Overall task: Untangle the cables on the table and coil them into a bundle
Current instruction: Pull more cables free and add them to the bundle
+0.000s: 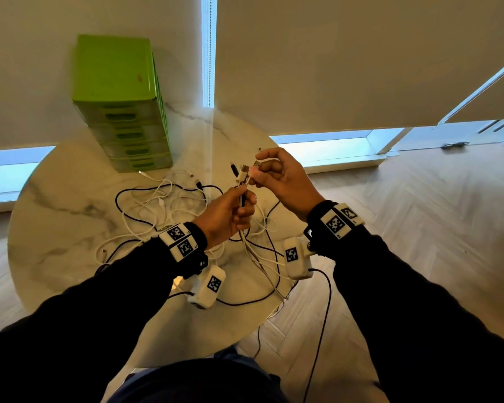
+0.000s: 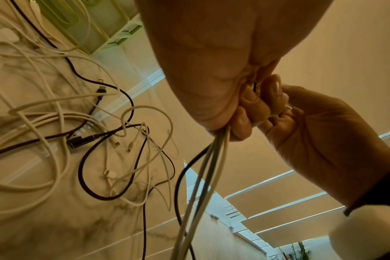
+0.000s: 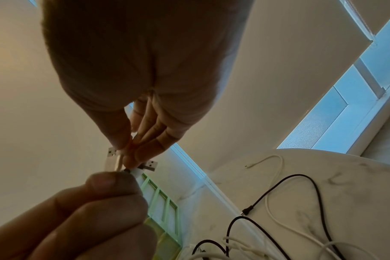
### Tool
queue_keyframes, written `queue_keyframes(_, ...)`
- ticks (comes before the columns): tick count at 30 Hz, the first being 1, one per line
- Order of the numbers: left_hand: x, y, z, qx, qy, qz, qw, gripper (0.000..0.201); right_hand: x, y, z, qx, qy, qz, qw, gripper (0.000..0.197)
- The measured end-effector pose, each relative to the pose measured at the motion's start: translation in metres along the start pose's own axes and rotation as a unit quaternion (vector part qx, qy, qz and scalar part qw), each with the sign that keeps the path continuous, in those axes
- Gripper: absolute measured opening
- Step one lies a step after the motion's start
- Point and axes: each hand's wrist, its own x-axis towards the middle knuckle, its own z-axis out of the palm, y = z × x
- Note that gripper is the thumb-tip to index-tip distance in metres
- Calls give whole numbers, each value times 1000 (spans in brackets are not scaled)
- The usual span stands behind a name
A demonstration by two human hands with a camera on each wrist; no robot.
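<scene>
Head view is showing the left hand point(image 1: 230, 212) gripping a gathered bunch of white and black cables point(image 1: 256, 251) in its fist above the worktop point(image 1: 56, 216), strands trailing down over the near rim. Just beyond, the right hand point(image 1: 280, 177) is pinching the USB plugs point(image 1: 246, 170) at the top of that bunch between thumb and fingertips. Farther out, the loose tangle of cables point(image 1: 157, 205) is lying spread on the marble surface, and a green drawer unit point(image 1: 122, 103) is standing at the far edge.
</scene>
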Motion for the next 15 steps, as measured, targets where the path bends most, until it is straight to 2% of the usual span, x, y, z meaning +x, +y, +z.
queue_keyframes(6, 1, 1, 6, 99, 17, -5, 995, 42, 5, 6, 1, -65, 4, -9, 998, 28)
queue_keyframes(11, 3, -4, 3, 82, 17, -1, 996, 43, 12, 9, 3, -113, -6, -4, 994, 26)
queue_keyframes(15, 4, -4, 2, 97, 33, 4, 995, 44, 14, 6, 6, -141, -40, -15, 989, 29)
